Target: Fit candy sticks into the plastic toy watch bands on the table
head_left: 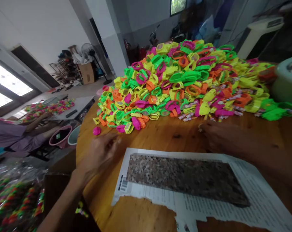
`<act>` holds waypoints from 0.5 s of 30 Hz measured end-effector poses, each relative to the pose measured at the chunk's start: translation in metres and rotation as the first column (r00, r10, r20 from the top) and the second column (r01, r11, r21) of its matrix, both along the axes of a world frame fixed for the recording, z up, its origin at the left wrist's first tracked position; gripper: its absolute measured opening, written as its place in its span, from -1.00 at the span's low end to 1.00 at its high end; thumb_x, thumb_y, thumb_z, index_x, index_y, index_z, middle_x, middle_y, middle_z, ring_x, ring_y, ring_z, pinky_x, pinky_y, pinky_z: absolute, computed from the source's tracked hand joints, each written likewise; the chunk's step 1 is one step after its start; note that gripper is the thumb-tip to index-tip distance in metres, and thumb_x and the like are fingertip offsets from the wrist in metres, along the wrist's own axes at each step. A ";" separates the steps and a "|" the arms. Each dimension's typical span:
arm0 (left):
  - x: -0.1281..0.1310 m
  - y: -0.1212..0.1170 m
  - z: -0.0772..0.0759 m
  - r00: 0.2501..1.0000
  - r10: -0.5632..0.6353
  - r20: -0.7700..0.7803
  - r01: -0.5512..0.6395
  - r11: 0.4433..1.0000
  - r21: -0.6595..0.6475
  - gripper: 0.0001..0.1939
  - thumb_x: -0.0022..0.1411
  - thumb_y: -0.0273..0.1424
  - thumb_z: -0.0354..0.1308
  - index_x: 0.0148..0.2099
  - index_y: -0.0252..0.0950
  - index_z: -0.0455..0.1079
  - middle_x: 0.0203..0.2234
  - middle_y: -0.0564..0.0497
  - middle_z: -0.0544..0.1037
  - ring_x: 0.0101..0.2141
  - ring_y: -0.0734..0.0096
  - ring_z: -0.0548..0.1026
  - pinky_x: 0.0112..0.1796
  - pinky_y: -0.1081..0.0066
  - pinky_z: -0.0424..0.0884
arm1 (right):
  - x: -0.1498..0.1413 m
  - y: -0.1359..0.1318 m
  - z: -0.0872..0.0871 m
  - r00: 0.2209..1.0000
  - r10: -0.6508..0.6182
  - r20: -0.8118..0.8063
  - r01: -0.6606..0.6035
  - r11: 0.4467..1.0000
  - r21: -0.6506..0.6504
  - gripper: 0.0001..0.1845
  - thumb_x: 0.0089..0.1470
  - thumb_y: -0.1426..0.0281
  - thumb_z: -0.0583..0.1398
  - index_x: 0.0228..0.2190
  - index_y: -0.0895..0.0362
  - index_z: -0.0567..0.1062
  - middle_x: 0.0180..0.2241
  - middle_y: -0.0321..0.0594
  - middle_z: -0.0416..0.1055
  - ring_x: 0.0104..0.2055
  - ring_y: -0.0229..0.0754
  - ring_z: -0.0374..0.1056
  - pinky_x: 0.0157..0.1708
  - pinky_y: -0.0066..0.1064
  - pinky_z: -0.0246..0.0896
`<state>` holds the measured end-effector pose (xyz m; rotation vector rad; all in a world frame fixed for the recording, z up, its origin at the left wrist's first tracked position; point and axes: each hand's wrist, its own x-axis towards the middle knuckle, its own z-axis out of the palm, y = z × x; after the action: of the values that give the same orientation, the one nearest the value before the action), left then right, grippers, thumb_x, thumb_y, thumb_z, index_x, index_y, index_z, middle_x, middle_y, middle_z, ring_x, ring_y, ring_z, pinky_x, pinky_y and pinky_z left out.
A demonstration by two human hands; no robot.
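My left hand (102,149) hovers at the table's left side, fingers curled inward and slightly blurred; whatever they might hold is hidden. Close by it lies a loose magenta plastic piece (96,130). On the right, my right hand (217,133) is in shadow beside the front of the heap, its fingers drawn together around a small pale spot I cannot identify. Beyond both hands rises a big heap of neon plastic toy watches (160,87). Small printed candy-like packets (191,109) lie along its right front. Between my forearms, a speckled stone slab (182,177) rests on printed paper (254,180).
A round wooden table (133,212) carries everything. A pale green tub (288,77) stands at the right edge. At lower left is a cardboard box (61,190) beside bagged colourful items (17,196). Another person (17,132) sits at a table on the left, near a pink basin (61,135).
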<state>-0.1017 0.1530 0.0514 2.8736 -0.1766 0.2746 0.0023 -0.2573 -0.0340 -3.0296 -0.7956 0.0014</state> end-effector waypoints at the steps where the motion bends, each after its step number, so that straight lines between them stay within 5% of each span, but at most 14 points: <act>1: 0.016 -0.014 -0.003 0.999 -0.003 0.044 0.002 1.000 0.012 -0.66 0.35 -0.26 0.00 -0.07 -0.33 0.52 -0.29 -0.10 0.63 -0.37 0.32 0.55 -0.34 0.40 0.40 | -0.002 0.003 0.005 1.000 -0.010 0.000 0.010 0.998 -0.067 -0.75 -0.05 0.58 0.15 -0.25 0.20 0.44 -0.20 0.07 0.39 -0.29 0.05 0.39 -0.48 -0.31 0.01; 4: 0.051 -0.052 -0.014 0.999 0.022 0.029 -0.026 0.993 0.113 -0.70 0.35 -0.34 -0.03 -0.16 -0.30 0.53 -0.28 -0.12 0.62 -0.29 0.29 0.56 -0.23 0.39 0.38 | -0.013 0.012 0.017 1.000 -0.030 0.005 0.030 0.986 -0.164 -0.75 0.06 0.56 0.12 -0.19 0.20 0.45 -0.16 0.08 0.37 -0.30 0.02 0.39 -0.50 -0.32 -0.09; 8: 0.069 -0.087 -0.032 0.973 0.188 -0.131 -0.149 0.954 0.258 -0.66 0.34 -0.30 -0.02 -0.28 -0.35 0.52 -0.40 -0.21 0.60 -0.31 0.16 0.58 -0.28 0.35 0.37 | -0.023 0.018 0.020 0.999 0.001 0.035 0.002 0.997 -0.080 -0.79 0.15 0.58 0.06 -0.22 0.21 0.46 -0.24 0.05 0.37 -0.32 -0.04 0.34 -0.44 -0.30 -0.07; 15: 0.090 -0.098 -0.051 0.924 0.377 -0.068 -0.352 0.905 0.238 -0.51 0.31 -0.09 0.00 -0.28 -0.43 0.52 -0.33 -0.39 0.59 -0.23 -0.06 0.57 -0.28 0.23 0.42 | -0.024 0.017 0.011 0.998 0.035 0.057 -0.032 0.998 -0.046 -0.74 0.11 0.60 0.03 -0.21 0.21 0.46 -0.31 -0.03 0.35 -0.36 -0.05 0.31 -0.42 -0.29 -0.09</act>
<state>-0.0115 0.0546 0.0000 3.1194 0.3828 0.1668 -0.0217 -0.2399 -0.0226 -3.0713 -0.8619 -0.0691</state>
